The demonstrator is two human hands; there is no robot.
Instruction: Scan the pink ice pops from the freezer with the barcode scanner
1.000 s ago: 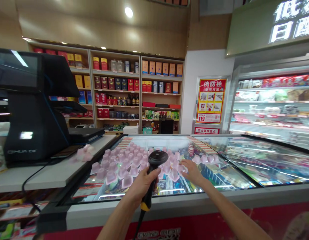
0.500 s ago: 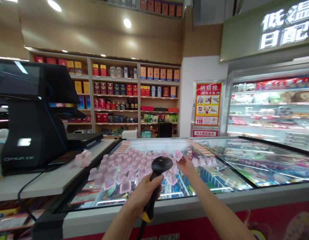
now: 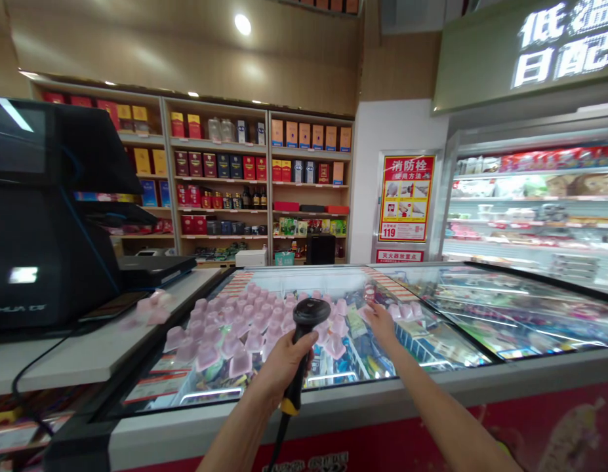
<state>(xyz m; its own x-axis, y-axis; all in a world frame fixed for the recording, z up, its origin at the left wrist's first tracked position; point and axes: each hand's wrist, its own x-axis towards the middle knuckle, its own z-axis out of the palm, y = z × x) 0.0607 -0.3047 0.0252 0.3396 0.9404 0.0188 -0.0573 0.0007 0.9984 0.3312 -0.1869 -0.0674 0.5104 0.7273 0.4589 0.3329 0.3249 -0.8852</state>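
Observation:
A black barcode scanner (image 3: 309, 313) with a yellow band near its cord stands upright in my left hand (image 3: 284, 364), whose fingers wrap the handle. Farther out to the right, my right hand (image 3: 381, 326) pinches a small pink cup (image 3: 364, 313) low over the freezer's glass top. Many similar translucent pink cups (image 3: 241, 364) sit bottom-up on the glass, to the left of and behind the scanner. A short row of pink cups (image 3: 405, 311) stands just right of my right hand.
The chest freezer (image 3: 451, 387) spans the front, packages showing through its glass. At left a black checkout terminal (image 3: 42, 262) stands on a white counter (image 3: 62, 367), with blurred pink cups (image 3: 155, 308) near its edge. Behind are shelves of boxes (image 3: 220, 165) and a refrigerated display (image 3: 530, 206).
My right hand has moved slightly right and lowered the pink cup toward the row; its label has turned out of sight. My left hand still holds the scanner. The view has shifted a little.

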